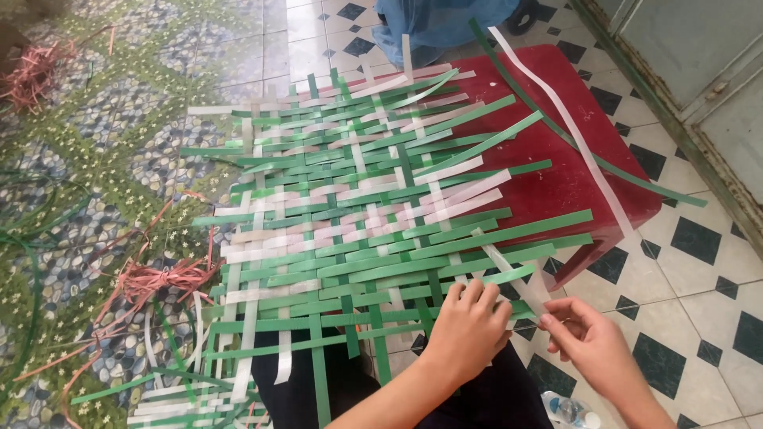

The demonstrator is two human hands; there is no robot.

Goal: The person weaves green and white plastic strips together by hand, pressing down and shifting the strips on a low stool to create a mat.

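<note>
Woven mat (358,214): green and white strips, lay across the red stool (572,171).
Left hand (469,330): palm down, fingers curled, pressed on the mat's near edge.
Right hand (592,342): just right of the mat, fingertips pinched a white strip (513,278).

Your left hand (469,330) and right hand (592,345) are both bare, with no gloves, rings or watch showing, and your forearms carry no sleeves. Near the bottom edge, your legs wear dark, plain black trousers (477,401)
</note>
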